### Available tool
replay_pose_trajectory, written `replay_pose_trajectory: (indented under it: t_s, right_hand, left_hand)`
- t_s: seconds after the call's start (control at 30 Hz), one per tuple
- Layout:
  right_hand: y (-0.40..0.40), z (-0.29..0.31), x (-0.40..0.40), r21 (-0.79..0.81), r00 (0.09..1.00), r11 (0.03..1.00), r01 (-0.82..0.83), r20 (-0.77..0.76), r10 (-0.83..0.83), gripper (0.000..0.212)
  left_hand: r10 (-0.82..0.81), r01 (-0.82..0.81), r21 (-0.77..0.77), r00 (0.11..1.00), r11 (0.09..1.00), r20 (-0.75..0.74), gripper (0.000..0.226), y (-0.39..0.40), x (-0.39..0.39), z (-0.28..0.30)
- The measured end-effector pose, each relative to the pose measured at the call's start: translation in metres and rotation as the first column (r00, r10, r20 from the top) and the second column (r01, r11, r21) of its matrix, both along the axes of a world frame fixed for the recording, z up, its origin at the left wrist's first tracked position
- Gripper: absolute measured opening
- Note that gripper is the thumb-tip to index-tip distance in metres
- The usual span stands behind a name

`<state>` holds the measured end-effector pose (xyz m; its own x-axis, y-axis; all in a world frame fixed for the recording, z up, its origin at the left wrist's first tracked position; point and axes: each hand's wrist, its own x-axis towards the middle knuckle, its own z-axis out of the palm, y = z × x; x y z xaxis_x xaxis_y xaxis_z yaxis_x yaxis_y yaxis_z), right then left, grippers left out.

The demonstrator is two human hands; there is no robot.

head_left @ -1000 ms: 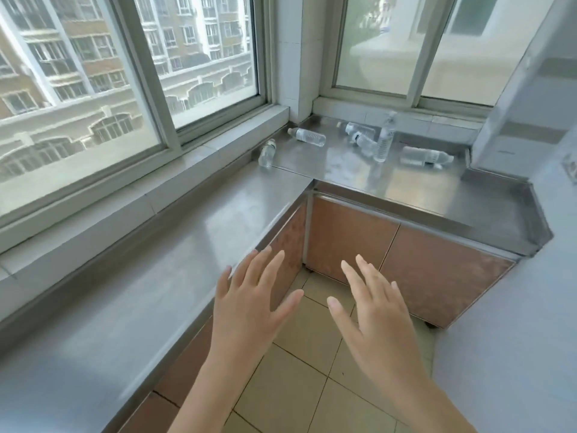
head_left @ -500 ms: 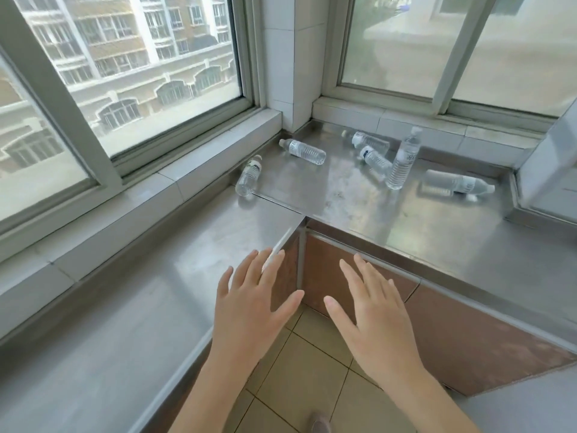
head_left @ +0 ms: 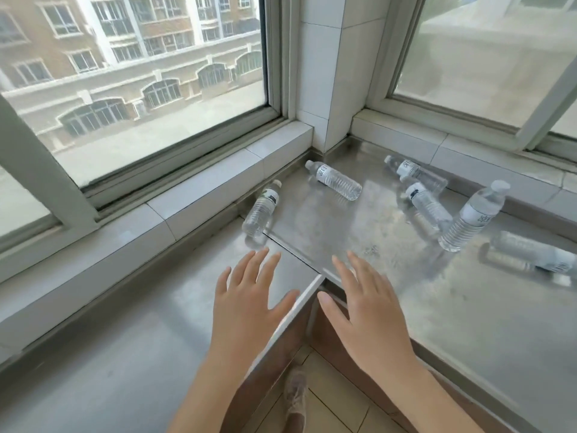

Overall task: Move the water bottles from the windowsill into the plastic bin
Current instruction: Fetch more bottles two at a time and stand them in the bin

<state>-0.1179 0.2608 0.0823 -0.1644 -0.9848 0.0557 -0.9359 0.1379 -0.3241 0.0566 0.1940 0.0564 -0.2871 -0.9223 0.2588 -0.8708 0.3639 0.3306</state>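
Observation:
Several clear water bottles lie on the steel counter (head_left: pixel 327 232) in the window corner. One bottle (head_left: pixel 261 209) lies nearest, by the left sill. Another (head_left: pixel 335 179) lies near the corner pillar. Two more (head_left: pixel 415 171) (head_left: pixel 426 204) lie further right, one bottle (head_left: pixel 474 217) stands upright, and one (head_left: pixel 534 254) lies at the right edge. My left hand (head_left: pixel 246 304) and my right hand (head_left: pixel 371 307) hover flat, fingers spread, over the counter's inner corner, holding nothing. The nearest bottle is a short way beyond my left fingertips. No plastic bin is in view.
Tiled window sills (head_left: pixel 199 189) run behind the counter on both sides, meeting at a white tiled pillar (head_left: pixel 327 73). Brown cabinet fronts (head_left: pixel 343 348) and a tiled floor with my shoe (head_left: pixel 295 398) show below the counter's edge.
The view has closed in on the corner, so the bottles appear larger and nearer. Both hands have stayed flat and spread and now hover over the counter's edge instead of the floor.

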Motion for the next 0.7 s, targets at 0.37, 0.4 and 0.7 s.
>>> replay_pose_trajectory:
  t_s: [0.37, 0.4, 0.7]
  right_hand:
    - [-0.197, -0.028, -0.046, 0.122, 0.997, 0.989, -0.079, -0.014, 0.082, 0.069]
    - [-0.208, -0.031, -0.049, 0.132, 0.996, 0.987, -0.086, -0.007, 0.088, 0.068]
    - [-0.28, -0.062, -0.08, 0.231, 0.984, 0.957, -0.177, 0.01, 0.18, 0.063]
  left_hand:
    - [0.047, -0.046, 0.06, 0.999, 0.997, -0.02, 0.063, -0.207, -0.057, -0.047]
    - [0.053, -0.053, 0.09, 0.999, 0.995, 0.002, 0.063, -0.223, -0.06, -0.054]
    - [0.167, -0.268, 0.351, 0.942, 0.897, 0.292, 0.074, -0.314, -0.084, -0.115]
